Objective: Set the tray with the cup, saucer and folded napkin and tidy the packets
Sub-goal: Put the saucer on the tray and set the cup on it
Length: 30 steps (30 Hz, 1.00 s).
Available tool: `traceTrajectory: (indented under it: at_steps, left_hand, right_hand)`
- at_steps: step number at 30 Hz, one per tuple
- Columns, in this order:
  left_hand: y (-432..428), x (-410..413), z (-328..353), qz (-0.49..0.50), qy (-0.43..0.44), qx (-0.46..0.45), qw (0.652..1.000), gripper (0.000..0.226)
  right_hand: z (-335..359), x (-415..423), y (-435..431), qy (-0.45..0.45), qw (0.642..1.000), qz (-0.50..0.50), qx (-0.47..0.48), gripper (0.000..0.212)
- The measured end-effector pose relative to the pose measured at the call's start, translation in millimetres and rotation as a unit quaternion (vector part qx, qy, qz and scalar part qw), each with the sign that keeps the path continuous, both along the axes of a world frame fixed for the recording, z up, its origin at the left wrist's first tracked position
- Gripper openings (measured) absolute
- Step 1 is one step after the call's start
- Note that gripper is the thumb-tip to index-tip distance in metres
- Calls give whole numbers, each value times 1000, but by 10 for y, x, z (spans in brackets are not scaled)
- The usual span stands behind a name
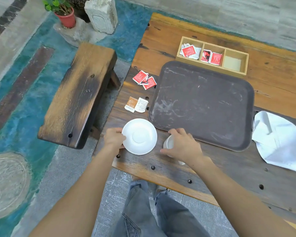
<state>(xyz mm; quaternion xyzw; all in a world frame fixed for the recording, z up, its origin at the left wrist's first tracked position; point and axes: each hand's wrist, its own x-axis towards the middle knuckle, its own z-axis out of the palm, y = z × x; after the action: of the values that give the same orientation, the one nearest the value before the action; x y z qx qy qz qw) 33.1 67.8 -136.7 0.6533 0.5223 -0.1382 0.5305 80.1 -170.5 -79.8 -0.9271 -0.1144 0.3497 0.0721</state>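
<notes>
At lower centre, the left hand (114,138) is pinching the saucer (139,136) rim while the right hand (184,145) is cupping the cup (168,143), seemingly readying both for the bare tray (202,103).

A round white ceramic saucer (139,136) lies flat beside a small white cup (168,143), both just before the bare dark rectangular tray (202,103). A crumpled white cloth napkin (278,141) lies right of it; red paper packets (144,79) and pale packets (136,104) lie loose left.

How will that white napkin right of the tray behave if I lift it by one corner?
The napkin lies creased and loosely spread, so it will likely droop and unfold. It looks thin and light; a breeze might shift it. Folding probably needs both hands.
</notes>
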Motion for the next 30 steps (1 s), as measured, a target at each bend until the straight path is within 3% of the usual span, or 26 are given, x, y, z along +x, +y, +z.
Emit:
traceTrajectory:
  at_steps: [7, 17, 30]
  left_hand:
    - [319, 531, 273, 27, -80, -59, 995, 38]
    - [-538, 2048, 384, 9, -137, -126, 982, 51]
    - [-1021, 2732, -112, -9, -122, -68, 990, 39]
  right_hand:
    - [-76, -72, 22, 8, 999, -4, -34, 76]
    - [-71, -73, 38, 22, 999, -17, -39, 67]
    - [-209, -120, 26, -1, 996, -77, -36, 72]
